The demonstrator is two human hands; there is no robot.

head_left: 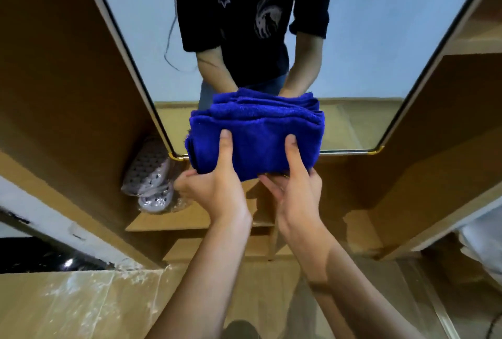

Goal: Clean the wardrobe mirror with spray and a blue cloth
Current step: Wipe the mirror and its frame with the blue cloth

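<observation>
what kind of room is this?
Probably a bedroom or dressing area, at a built-in wardrobe. A tall framed mirror sits between brown wooden shelves, and a pair of pale slippers lies in the lower left compartment. Both hands, left and right, hold a folded blue cloth.

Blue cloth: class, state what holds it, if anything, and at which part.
Both hands hold the folded blue cloth along its near lower edge: left hand and right hand, each with the thumb on top and fingers underneath.

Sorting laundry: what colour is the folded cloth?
Deep blue cloth, plain, clearest in the head view.
</observation>
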